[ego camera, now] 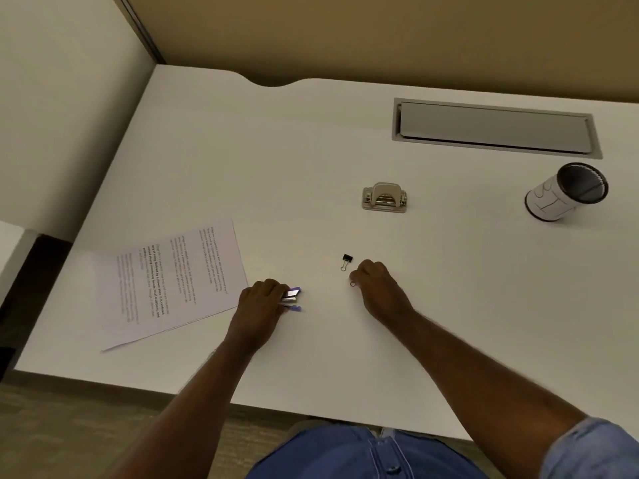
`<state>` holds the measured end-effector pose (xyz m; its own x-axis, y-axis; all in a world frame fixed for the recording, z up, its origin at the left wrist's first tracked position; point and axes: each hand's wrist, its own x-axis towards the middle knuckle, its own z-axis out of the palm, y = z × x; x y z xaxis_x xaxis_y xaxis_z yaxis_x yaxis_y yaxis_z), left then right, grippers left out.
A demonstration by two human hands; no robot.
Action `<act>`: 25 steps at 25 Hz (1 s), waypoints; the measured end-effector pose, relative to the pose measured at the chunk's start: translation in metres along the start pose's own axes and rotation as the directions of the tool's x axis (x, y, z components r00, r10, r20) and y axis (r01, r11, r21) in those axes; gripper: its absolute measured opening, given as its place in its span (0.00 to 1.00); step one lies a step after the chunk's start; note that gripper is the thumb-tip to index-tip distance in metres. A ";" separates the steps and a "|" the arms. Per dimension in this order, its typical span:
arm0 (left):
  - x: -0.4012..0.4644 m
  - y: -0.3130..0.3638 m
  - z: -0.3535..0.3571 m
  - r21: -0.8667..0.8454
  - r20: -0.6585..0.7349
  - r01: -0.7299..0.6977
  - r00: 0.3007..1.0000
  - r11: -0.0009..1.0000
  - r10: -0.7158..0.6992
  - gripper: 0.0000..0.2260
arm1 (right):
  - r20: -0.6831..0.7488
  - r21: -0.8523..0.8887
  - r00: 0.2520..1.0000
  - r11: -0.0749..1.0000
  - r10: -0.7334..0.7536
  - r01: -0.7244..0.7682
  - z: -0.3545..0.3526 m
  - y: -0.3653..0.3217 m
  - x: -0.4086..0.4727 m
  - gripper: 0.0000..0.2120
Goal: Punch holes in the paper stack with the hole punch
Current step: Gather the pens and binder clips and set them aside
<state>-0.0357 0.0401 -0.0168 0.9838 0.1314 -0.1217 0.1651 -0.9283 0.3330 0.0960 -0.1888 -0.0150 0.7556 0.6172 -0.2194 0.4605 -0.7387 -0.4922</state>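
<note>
A stack of printed paper [166, 285] lies at an angle on the left of the white desk [311, 150]. The beige hole punch [384, 198] stands alone farther back, right of centre. My left hand [261, 302] rests just right of the paper, its fingers closed on a purple and silver stapler [292, 299]. My right hand [375, 283] is curled near the desk's middle, pinching a small binder clip [352, 283] whose wire handle peeks out. Both hands are well short of the hole punch.
A second black binder clip [346, 261] lies just beyond my right hand. A white pen cup with a dark mesh inside [567, 191] stands at the right. A grey cable hatch [494, 127] is set in the desk at the back. Walls close the left and far sides.
</note>
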 end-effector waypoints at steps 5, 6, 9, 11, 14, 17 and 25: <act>0.001 0.011 0.001 -0.326 -0.032 0.197 0.975 0.925 -0.219 0.12 | 0.085 0.127 0.996 0.991 0.028 -0.039 -0.005 0.002 0.017 0.09; 0.000 0.014 0.000 -0.431 -0.053 0.208 0.966 0.878 -0.255 0.11 | 0.071 0.172 0.997 0.984 0.033 -0.044 -0.008 0.002 0.019 0.09; -0.005 0.027 -0.004 -0.655 -0.083 0.183 0.947 0.733 -0.310 0.11 | 0.008 0.138 1.000 0.990 -0.005 0.003 -0.006 -0.002 0.028 0.16; -0.006 0.034 -0.008 -0.700 -0.046 0.220 0.936 0.679 -0.350 0.13 | 0.147 0.139 0.985 0.984 0.092 -0.113 -0.006 -0.007 0.037 0.18; -0.007 0.037 -0.011 -0.715 0.043 0.311 0.913 0.626 -0.405 0.12 | 0.201 0.032 0.976 0.995 0.082 -0.090 -0.003 -0.006 0.045 0.15; -0.005 0.046 -0.015 -0.755 0.138 0.396 0.875 0.523 -0.463 0.12 | 0.070 -0.135 0.997 0.991 0.026 -0.016 -0.010 -0.001 0.034 0.10; 0.022 0.119 -0.009 -0.782 0.243 0.405 0.898 0.473 -0.366 0.09 | 0.082 0.053 0.963 0.964 0.257 -0.262 -0.025 0.057 -0.025 0.09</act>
<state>0.0056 -0.0643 0.0282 0.8063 0.3733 -0.4588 0.5308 -0.1143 0.8398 0.1152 -0.2533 -0.0162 0.8080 0.4263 -0.4068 0.2212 -0.8593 -0.4612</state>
